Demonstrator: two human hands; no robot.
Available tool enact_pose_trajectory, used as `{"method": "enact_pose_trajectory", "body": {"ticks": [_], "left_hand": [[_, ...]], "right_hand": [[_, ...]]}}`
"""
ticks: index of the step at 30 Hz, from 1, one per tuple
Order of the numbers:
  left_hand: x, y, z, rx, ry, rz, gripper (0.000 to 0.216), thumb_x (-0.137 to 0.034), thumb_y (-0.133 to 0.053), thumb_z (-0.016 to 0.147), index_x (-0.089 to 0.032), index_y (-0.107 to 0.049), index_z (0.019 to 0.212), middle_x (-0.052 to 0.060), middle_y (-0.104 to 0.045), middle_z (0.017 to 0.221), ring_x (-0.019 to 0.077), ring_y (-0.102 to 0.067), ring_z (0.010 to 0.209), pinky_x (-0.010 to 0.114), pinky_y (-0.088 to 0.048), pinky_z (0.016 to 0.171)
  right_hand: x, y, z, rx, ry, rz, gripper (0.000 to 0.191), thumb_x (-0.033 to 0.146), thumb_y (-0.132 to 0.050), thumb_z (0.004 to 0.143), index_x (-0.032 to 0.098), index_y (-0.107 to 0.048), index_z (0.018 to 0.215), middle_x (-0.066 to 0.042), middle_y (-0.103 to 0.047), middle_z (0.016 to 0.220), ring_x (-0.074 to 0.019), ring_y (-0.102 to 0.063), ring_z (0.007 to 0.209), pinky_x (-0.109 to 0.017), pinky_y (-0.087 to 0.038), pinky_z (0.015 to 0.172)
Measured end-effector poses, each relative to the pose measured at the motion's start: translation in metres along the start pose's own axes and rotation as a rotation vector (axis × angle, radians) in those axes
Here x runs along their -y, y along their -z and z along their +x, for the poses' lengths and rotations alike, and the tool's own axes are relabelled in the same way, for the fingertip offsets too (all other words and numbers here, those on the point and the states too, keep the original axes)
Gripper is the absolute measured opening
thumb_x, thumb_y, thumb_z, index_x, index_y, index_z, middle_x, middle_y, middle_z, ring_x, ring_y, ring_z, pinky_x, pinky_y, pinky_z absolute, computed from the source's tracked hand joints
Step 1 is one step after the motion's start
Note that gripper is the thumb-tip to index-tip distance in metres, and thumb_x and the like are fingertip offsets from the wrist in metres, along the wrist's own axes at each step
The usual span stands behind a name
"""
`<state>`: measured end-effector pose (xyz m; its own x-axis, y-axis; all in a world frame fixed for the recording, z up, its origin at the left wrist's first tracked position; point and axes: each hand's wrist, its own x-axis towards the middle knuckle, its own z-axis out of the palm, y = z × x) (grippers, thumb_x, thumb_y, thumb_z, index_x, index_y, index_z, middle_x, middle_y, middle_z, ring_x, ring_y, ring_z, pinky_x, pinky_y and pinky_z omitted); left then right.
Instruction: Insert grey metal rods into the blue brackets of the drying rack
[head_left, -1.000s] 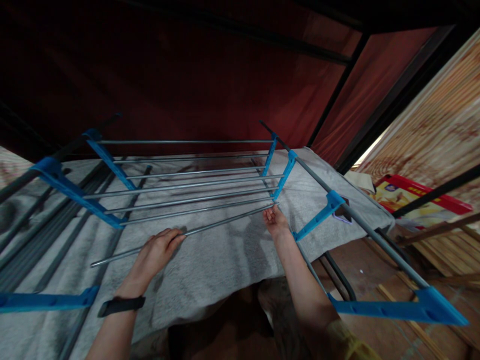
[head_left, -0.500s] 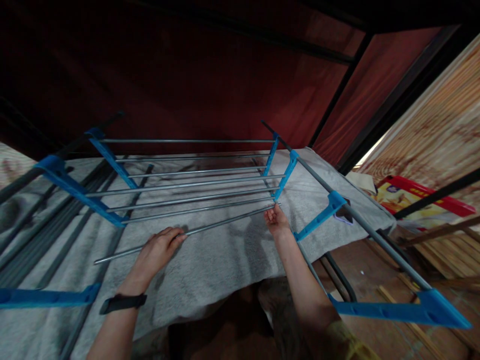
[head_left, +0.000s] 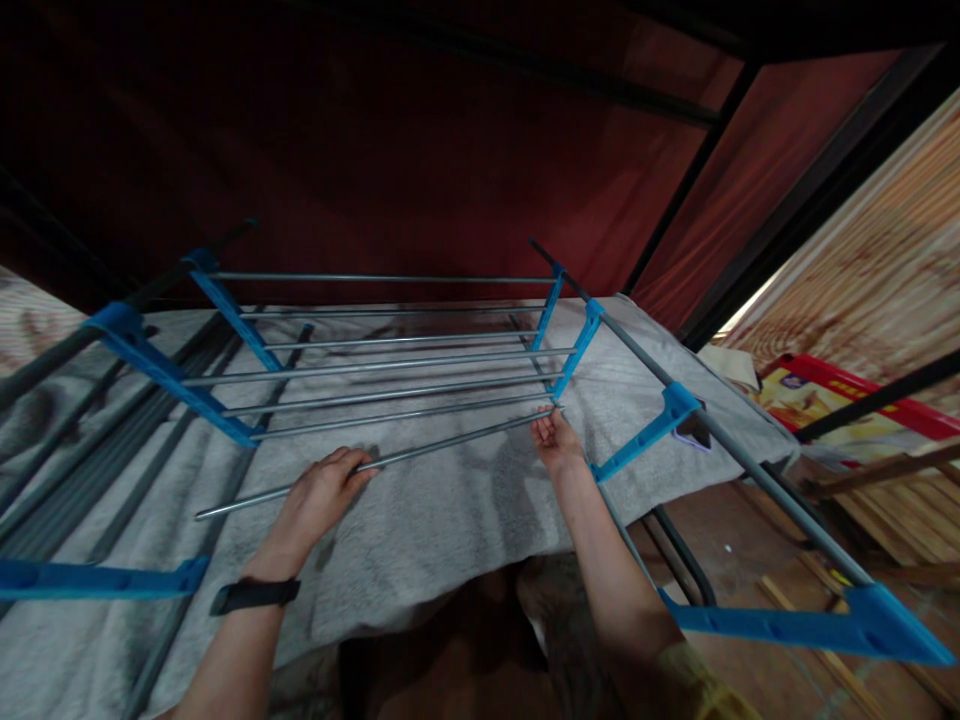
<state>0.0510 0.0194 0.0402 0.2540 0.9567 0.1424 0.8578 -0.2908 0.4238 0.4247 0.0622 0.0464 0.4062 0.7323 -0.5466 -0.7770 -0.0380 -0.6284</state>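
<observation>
Loose metal rod [head_left: 442, 445] slants over the grey towel [head_left: 450, 530], below the drying rack [head_left: 375, 365] rails. Left hand [head_left: 322, 495] curled over it mid-length; right hand [head_left: 556, 440] palm-up, fingers loosely closed on its end at the blue bracket [head_left: 574, 350]. Best: level rod, end square to the bracket

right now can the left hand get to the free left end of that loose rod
Probably yes: the left hand grips the loose rod partway along, and the stretch to its free end lies bare above the grey cloth, with nothing across it.
</observation>
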Motion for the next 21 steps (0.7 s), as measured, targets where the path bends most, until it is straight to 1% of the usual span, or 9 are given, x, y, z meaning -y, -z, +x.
{"method": "enact_pose_trajectory", "body": {"ticks": [3, 7, 12, 15, 18, 21], "left_hand": [[-0.005, 0.002, -0.001, 0.002, 0.041, -0.009, 0.031, -0.049, -0.045, 0.088, -0.024, -0.063, 0.096, 0.004, -0.069, 0.092, 0.0225, -0.066, 0.085, 0.032, -0.049, 0.076], [-0.012, 0.006, -0.004, 0.031, 0.099, 0.015, 0.025, -0.045, -0.045, 0.087, -0.025, -0.059, 0.094, 0.003, -0.069, 0.086, 0.0217, -0.067, 0.076, 0.03, -0.047, 0.066], [-0.015, 0.006, -0.004, 0.038, 0.123, 0.05, 0.022, -0.042, -0.046, 0.087, -0.026, -0.058, 0.096, 0.003, -0.07, 0.084, 0.0226, -0.067, 0.075, 0.031, -0.046, 0.065], [-0.014, 0.005, -0.002, 0.031, 0.115, 0.07, 0.026, -0.043, -0.045, 0.088, -0.025, -0.06, 0.1, 0.005, -0.072, 0.092, 0.0243, -0.068, 0.082, 0.033, -0.048, 0.07], [-0.013, 0.005, -0.001, 0.002, 0.065, 0.07, 0.032, -0.044, -0.044, 0.089, -0.023, -0.064, 0.104, 0.007, -0.071, 0.104, 0.0254, -0.067, 0.094, 0.035, -0.05, 0.081], [-0.013, 0.005, 0.0, -0.024, 0.03, 0.083, 0.036, -0.045, -0.042, 0.091, -0.022, -0.065, 0.106, 0.008, -0.071, 0.106, 0.0256, -0.066, 0.096, 0.036, -0.049, 0.085]], "right_hand": [[-0.001, 0.001, 0.001, 0.01, 0.02, -0.043, 0.021, 0.02, -0.058, 0.092, 0.022, -0.06, 0.071, 0.004, -0.069, 0.064, -0.0076, -0.064, 0.055, -0.017, -0.054, 0.059], [-0.001, 0.002, 0.001, 0.014, 0.024, -0.051, 0.02, 0.017, -0.058, 0.091, 0.022, -0.06, 0.071, 0.004, -0.069, 0.064, -0.0077, -0.065, 0.056, -0.017, -0.054, 0.06], [0.0, 0.001, 0.001, 0.017, -0.022, -0.017, 0.024, 0.012, -0.054, 0.091, 0.021, -0.061, 0.07, 0.005, -0.068, 0.062, -0.0066, -0.063, 0.055, -0.017, -0.054, 0.061], [0.0, 0.002, 0.001, 0.019, -0.028, -0.012, 0.024, 0.012, -0.053, 0.092, 0.02, -0.061, 0.071, 0.005, -0.068, 0.063, -0.0062, -0.063, 0.055, -0.016, -0.053, 0.06], [-0.001, 0.003, 0.002, 0.018, -0.021, -0.031, 0.022, 0.014, -0.055, 0.092, 0.02, -0.06, 0.072, 0.005, -0.069, 0.064, -0.0064, -0.063, 0.055, -0.016, -0.053, 0.059], [-0.002, 0.003, 0.003, 0.023, -0.011, -0.046, 0.02, 0.016, -0.057, 0.091, 0.021, -0.06, 0.073, 0.004, -0.069, 0.064, -0.0067, -0.063, 0.054, -0.016, -0.054, 0.058]]}}
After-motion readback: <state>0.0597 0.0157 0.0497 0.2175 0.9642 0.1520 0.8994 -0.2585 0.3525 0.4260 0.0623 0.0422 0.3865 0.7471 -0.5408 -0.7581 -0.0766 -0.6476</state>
